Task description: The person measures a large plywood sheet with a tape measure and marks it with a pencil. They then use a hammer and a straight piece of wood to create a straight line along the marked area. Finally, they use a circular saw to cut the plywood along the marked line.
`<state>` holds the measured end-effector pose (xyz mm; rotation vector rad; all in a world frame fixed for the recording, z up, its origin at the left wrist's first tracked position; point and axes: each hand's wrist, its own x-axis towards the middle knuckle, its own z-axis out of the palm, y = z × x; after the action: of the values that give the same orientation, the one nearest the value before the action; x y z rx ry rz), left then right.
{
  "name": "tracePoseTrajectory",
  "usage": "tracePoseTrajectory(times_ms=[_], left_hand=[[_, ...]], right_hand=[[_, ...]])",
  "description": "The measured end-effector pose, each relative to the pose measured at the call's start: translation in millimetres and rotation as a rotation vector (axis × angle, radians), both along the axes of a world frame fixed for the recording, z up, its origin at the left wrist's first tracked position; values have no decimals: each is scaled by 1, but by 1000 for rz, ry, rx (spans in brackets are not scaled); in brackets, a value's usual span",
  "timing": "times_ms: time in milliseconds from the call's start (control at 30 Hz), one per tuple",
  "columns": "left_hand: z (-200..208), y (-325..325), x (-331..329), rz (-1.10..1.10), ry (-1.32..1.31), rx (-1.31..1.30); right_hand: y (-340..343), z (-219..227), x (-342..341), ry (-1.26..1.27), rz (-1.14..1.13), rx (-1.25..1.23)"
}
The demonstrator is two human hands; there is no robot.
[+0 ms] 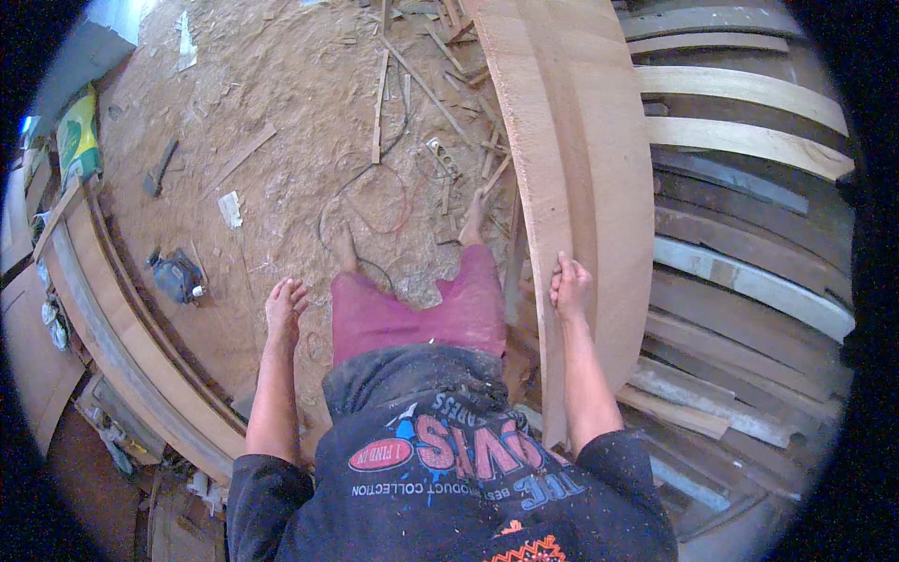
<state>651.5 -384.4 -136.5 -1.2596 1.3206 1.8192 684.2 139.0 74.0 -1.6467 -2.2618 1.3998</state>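
Note:
On the right a long, wide wooden board [613, 187] with a darker brown band runs from the far edge toward my right side. My right hand [570, 286] is over its near left part, fingers curled in and one fingertip pointing ahead. Whether anything small sits in that hand is hidden. My left hand [285, 307] hangs in the air on the left, its fingers loosely bent and a little apart, with nothing seen in them. Below it lies the dusty floor [253, 215].
Several planks [749, 234] are stacked to the right of the board. Long curved boards [131, 328] line the left. A dark power tool [175, 276] lies on the floor, with a cable [328, 206], a power strip [442, 157] and wood strips [431, 89] farther ahead.

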Motion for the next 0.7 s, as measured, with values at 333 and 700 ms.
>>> tracePoseTrajectory(times_ms=[333, 700], left_hand=[[-17, -10, 49, -51, -226, -41], [-18, 8, 28, -140, -197, 0]], right_hand=[[4, -4, 2, 69, 0, -2], [0, 1, 0, 27, -48, -12]])
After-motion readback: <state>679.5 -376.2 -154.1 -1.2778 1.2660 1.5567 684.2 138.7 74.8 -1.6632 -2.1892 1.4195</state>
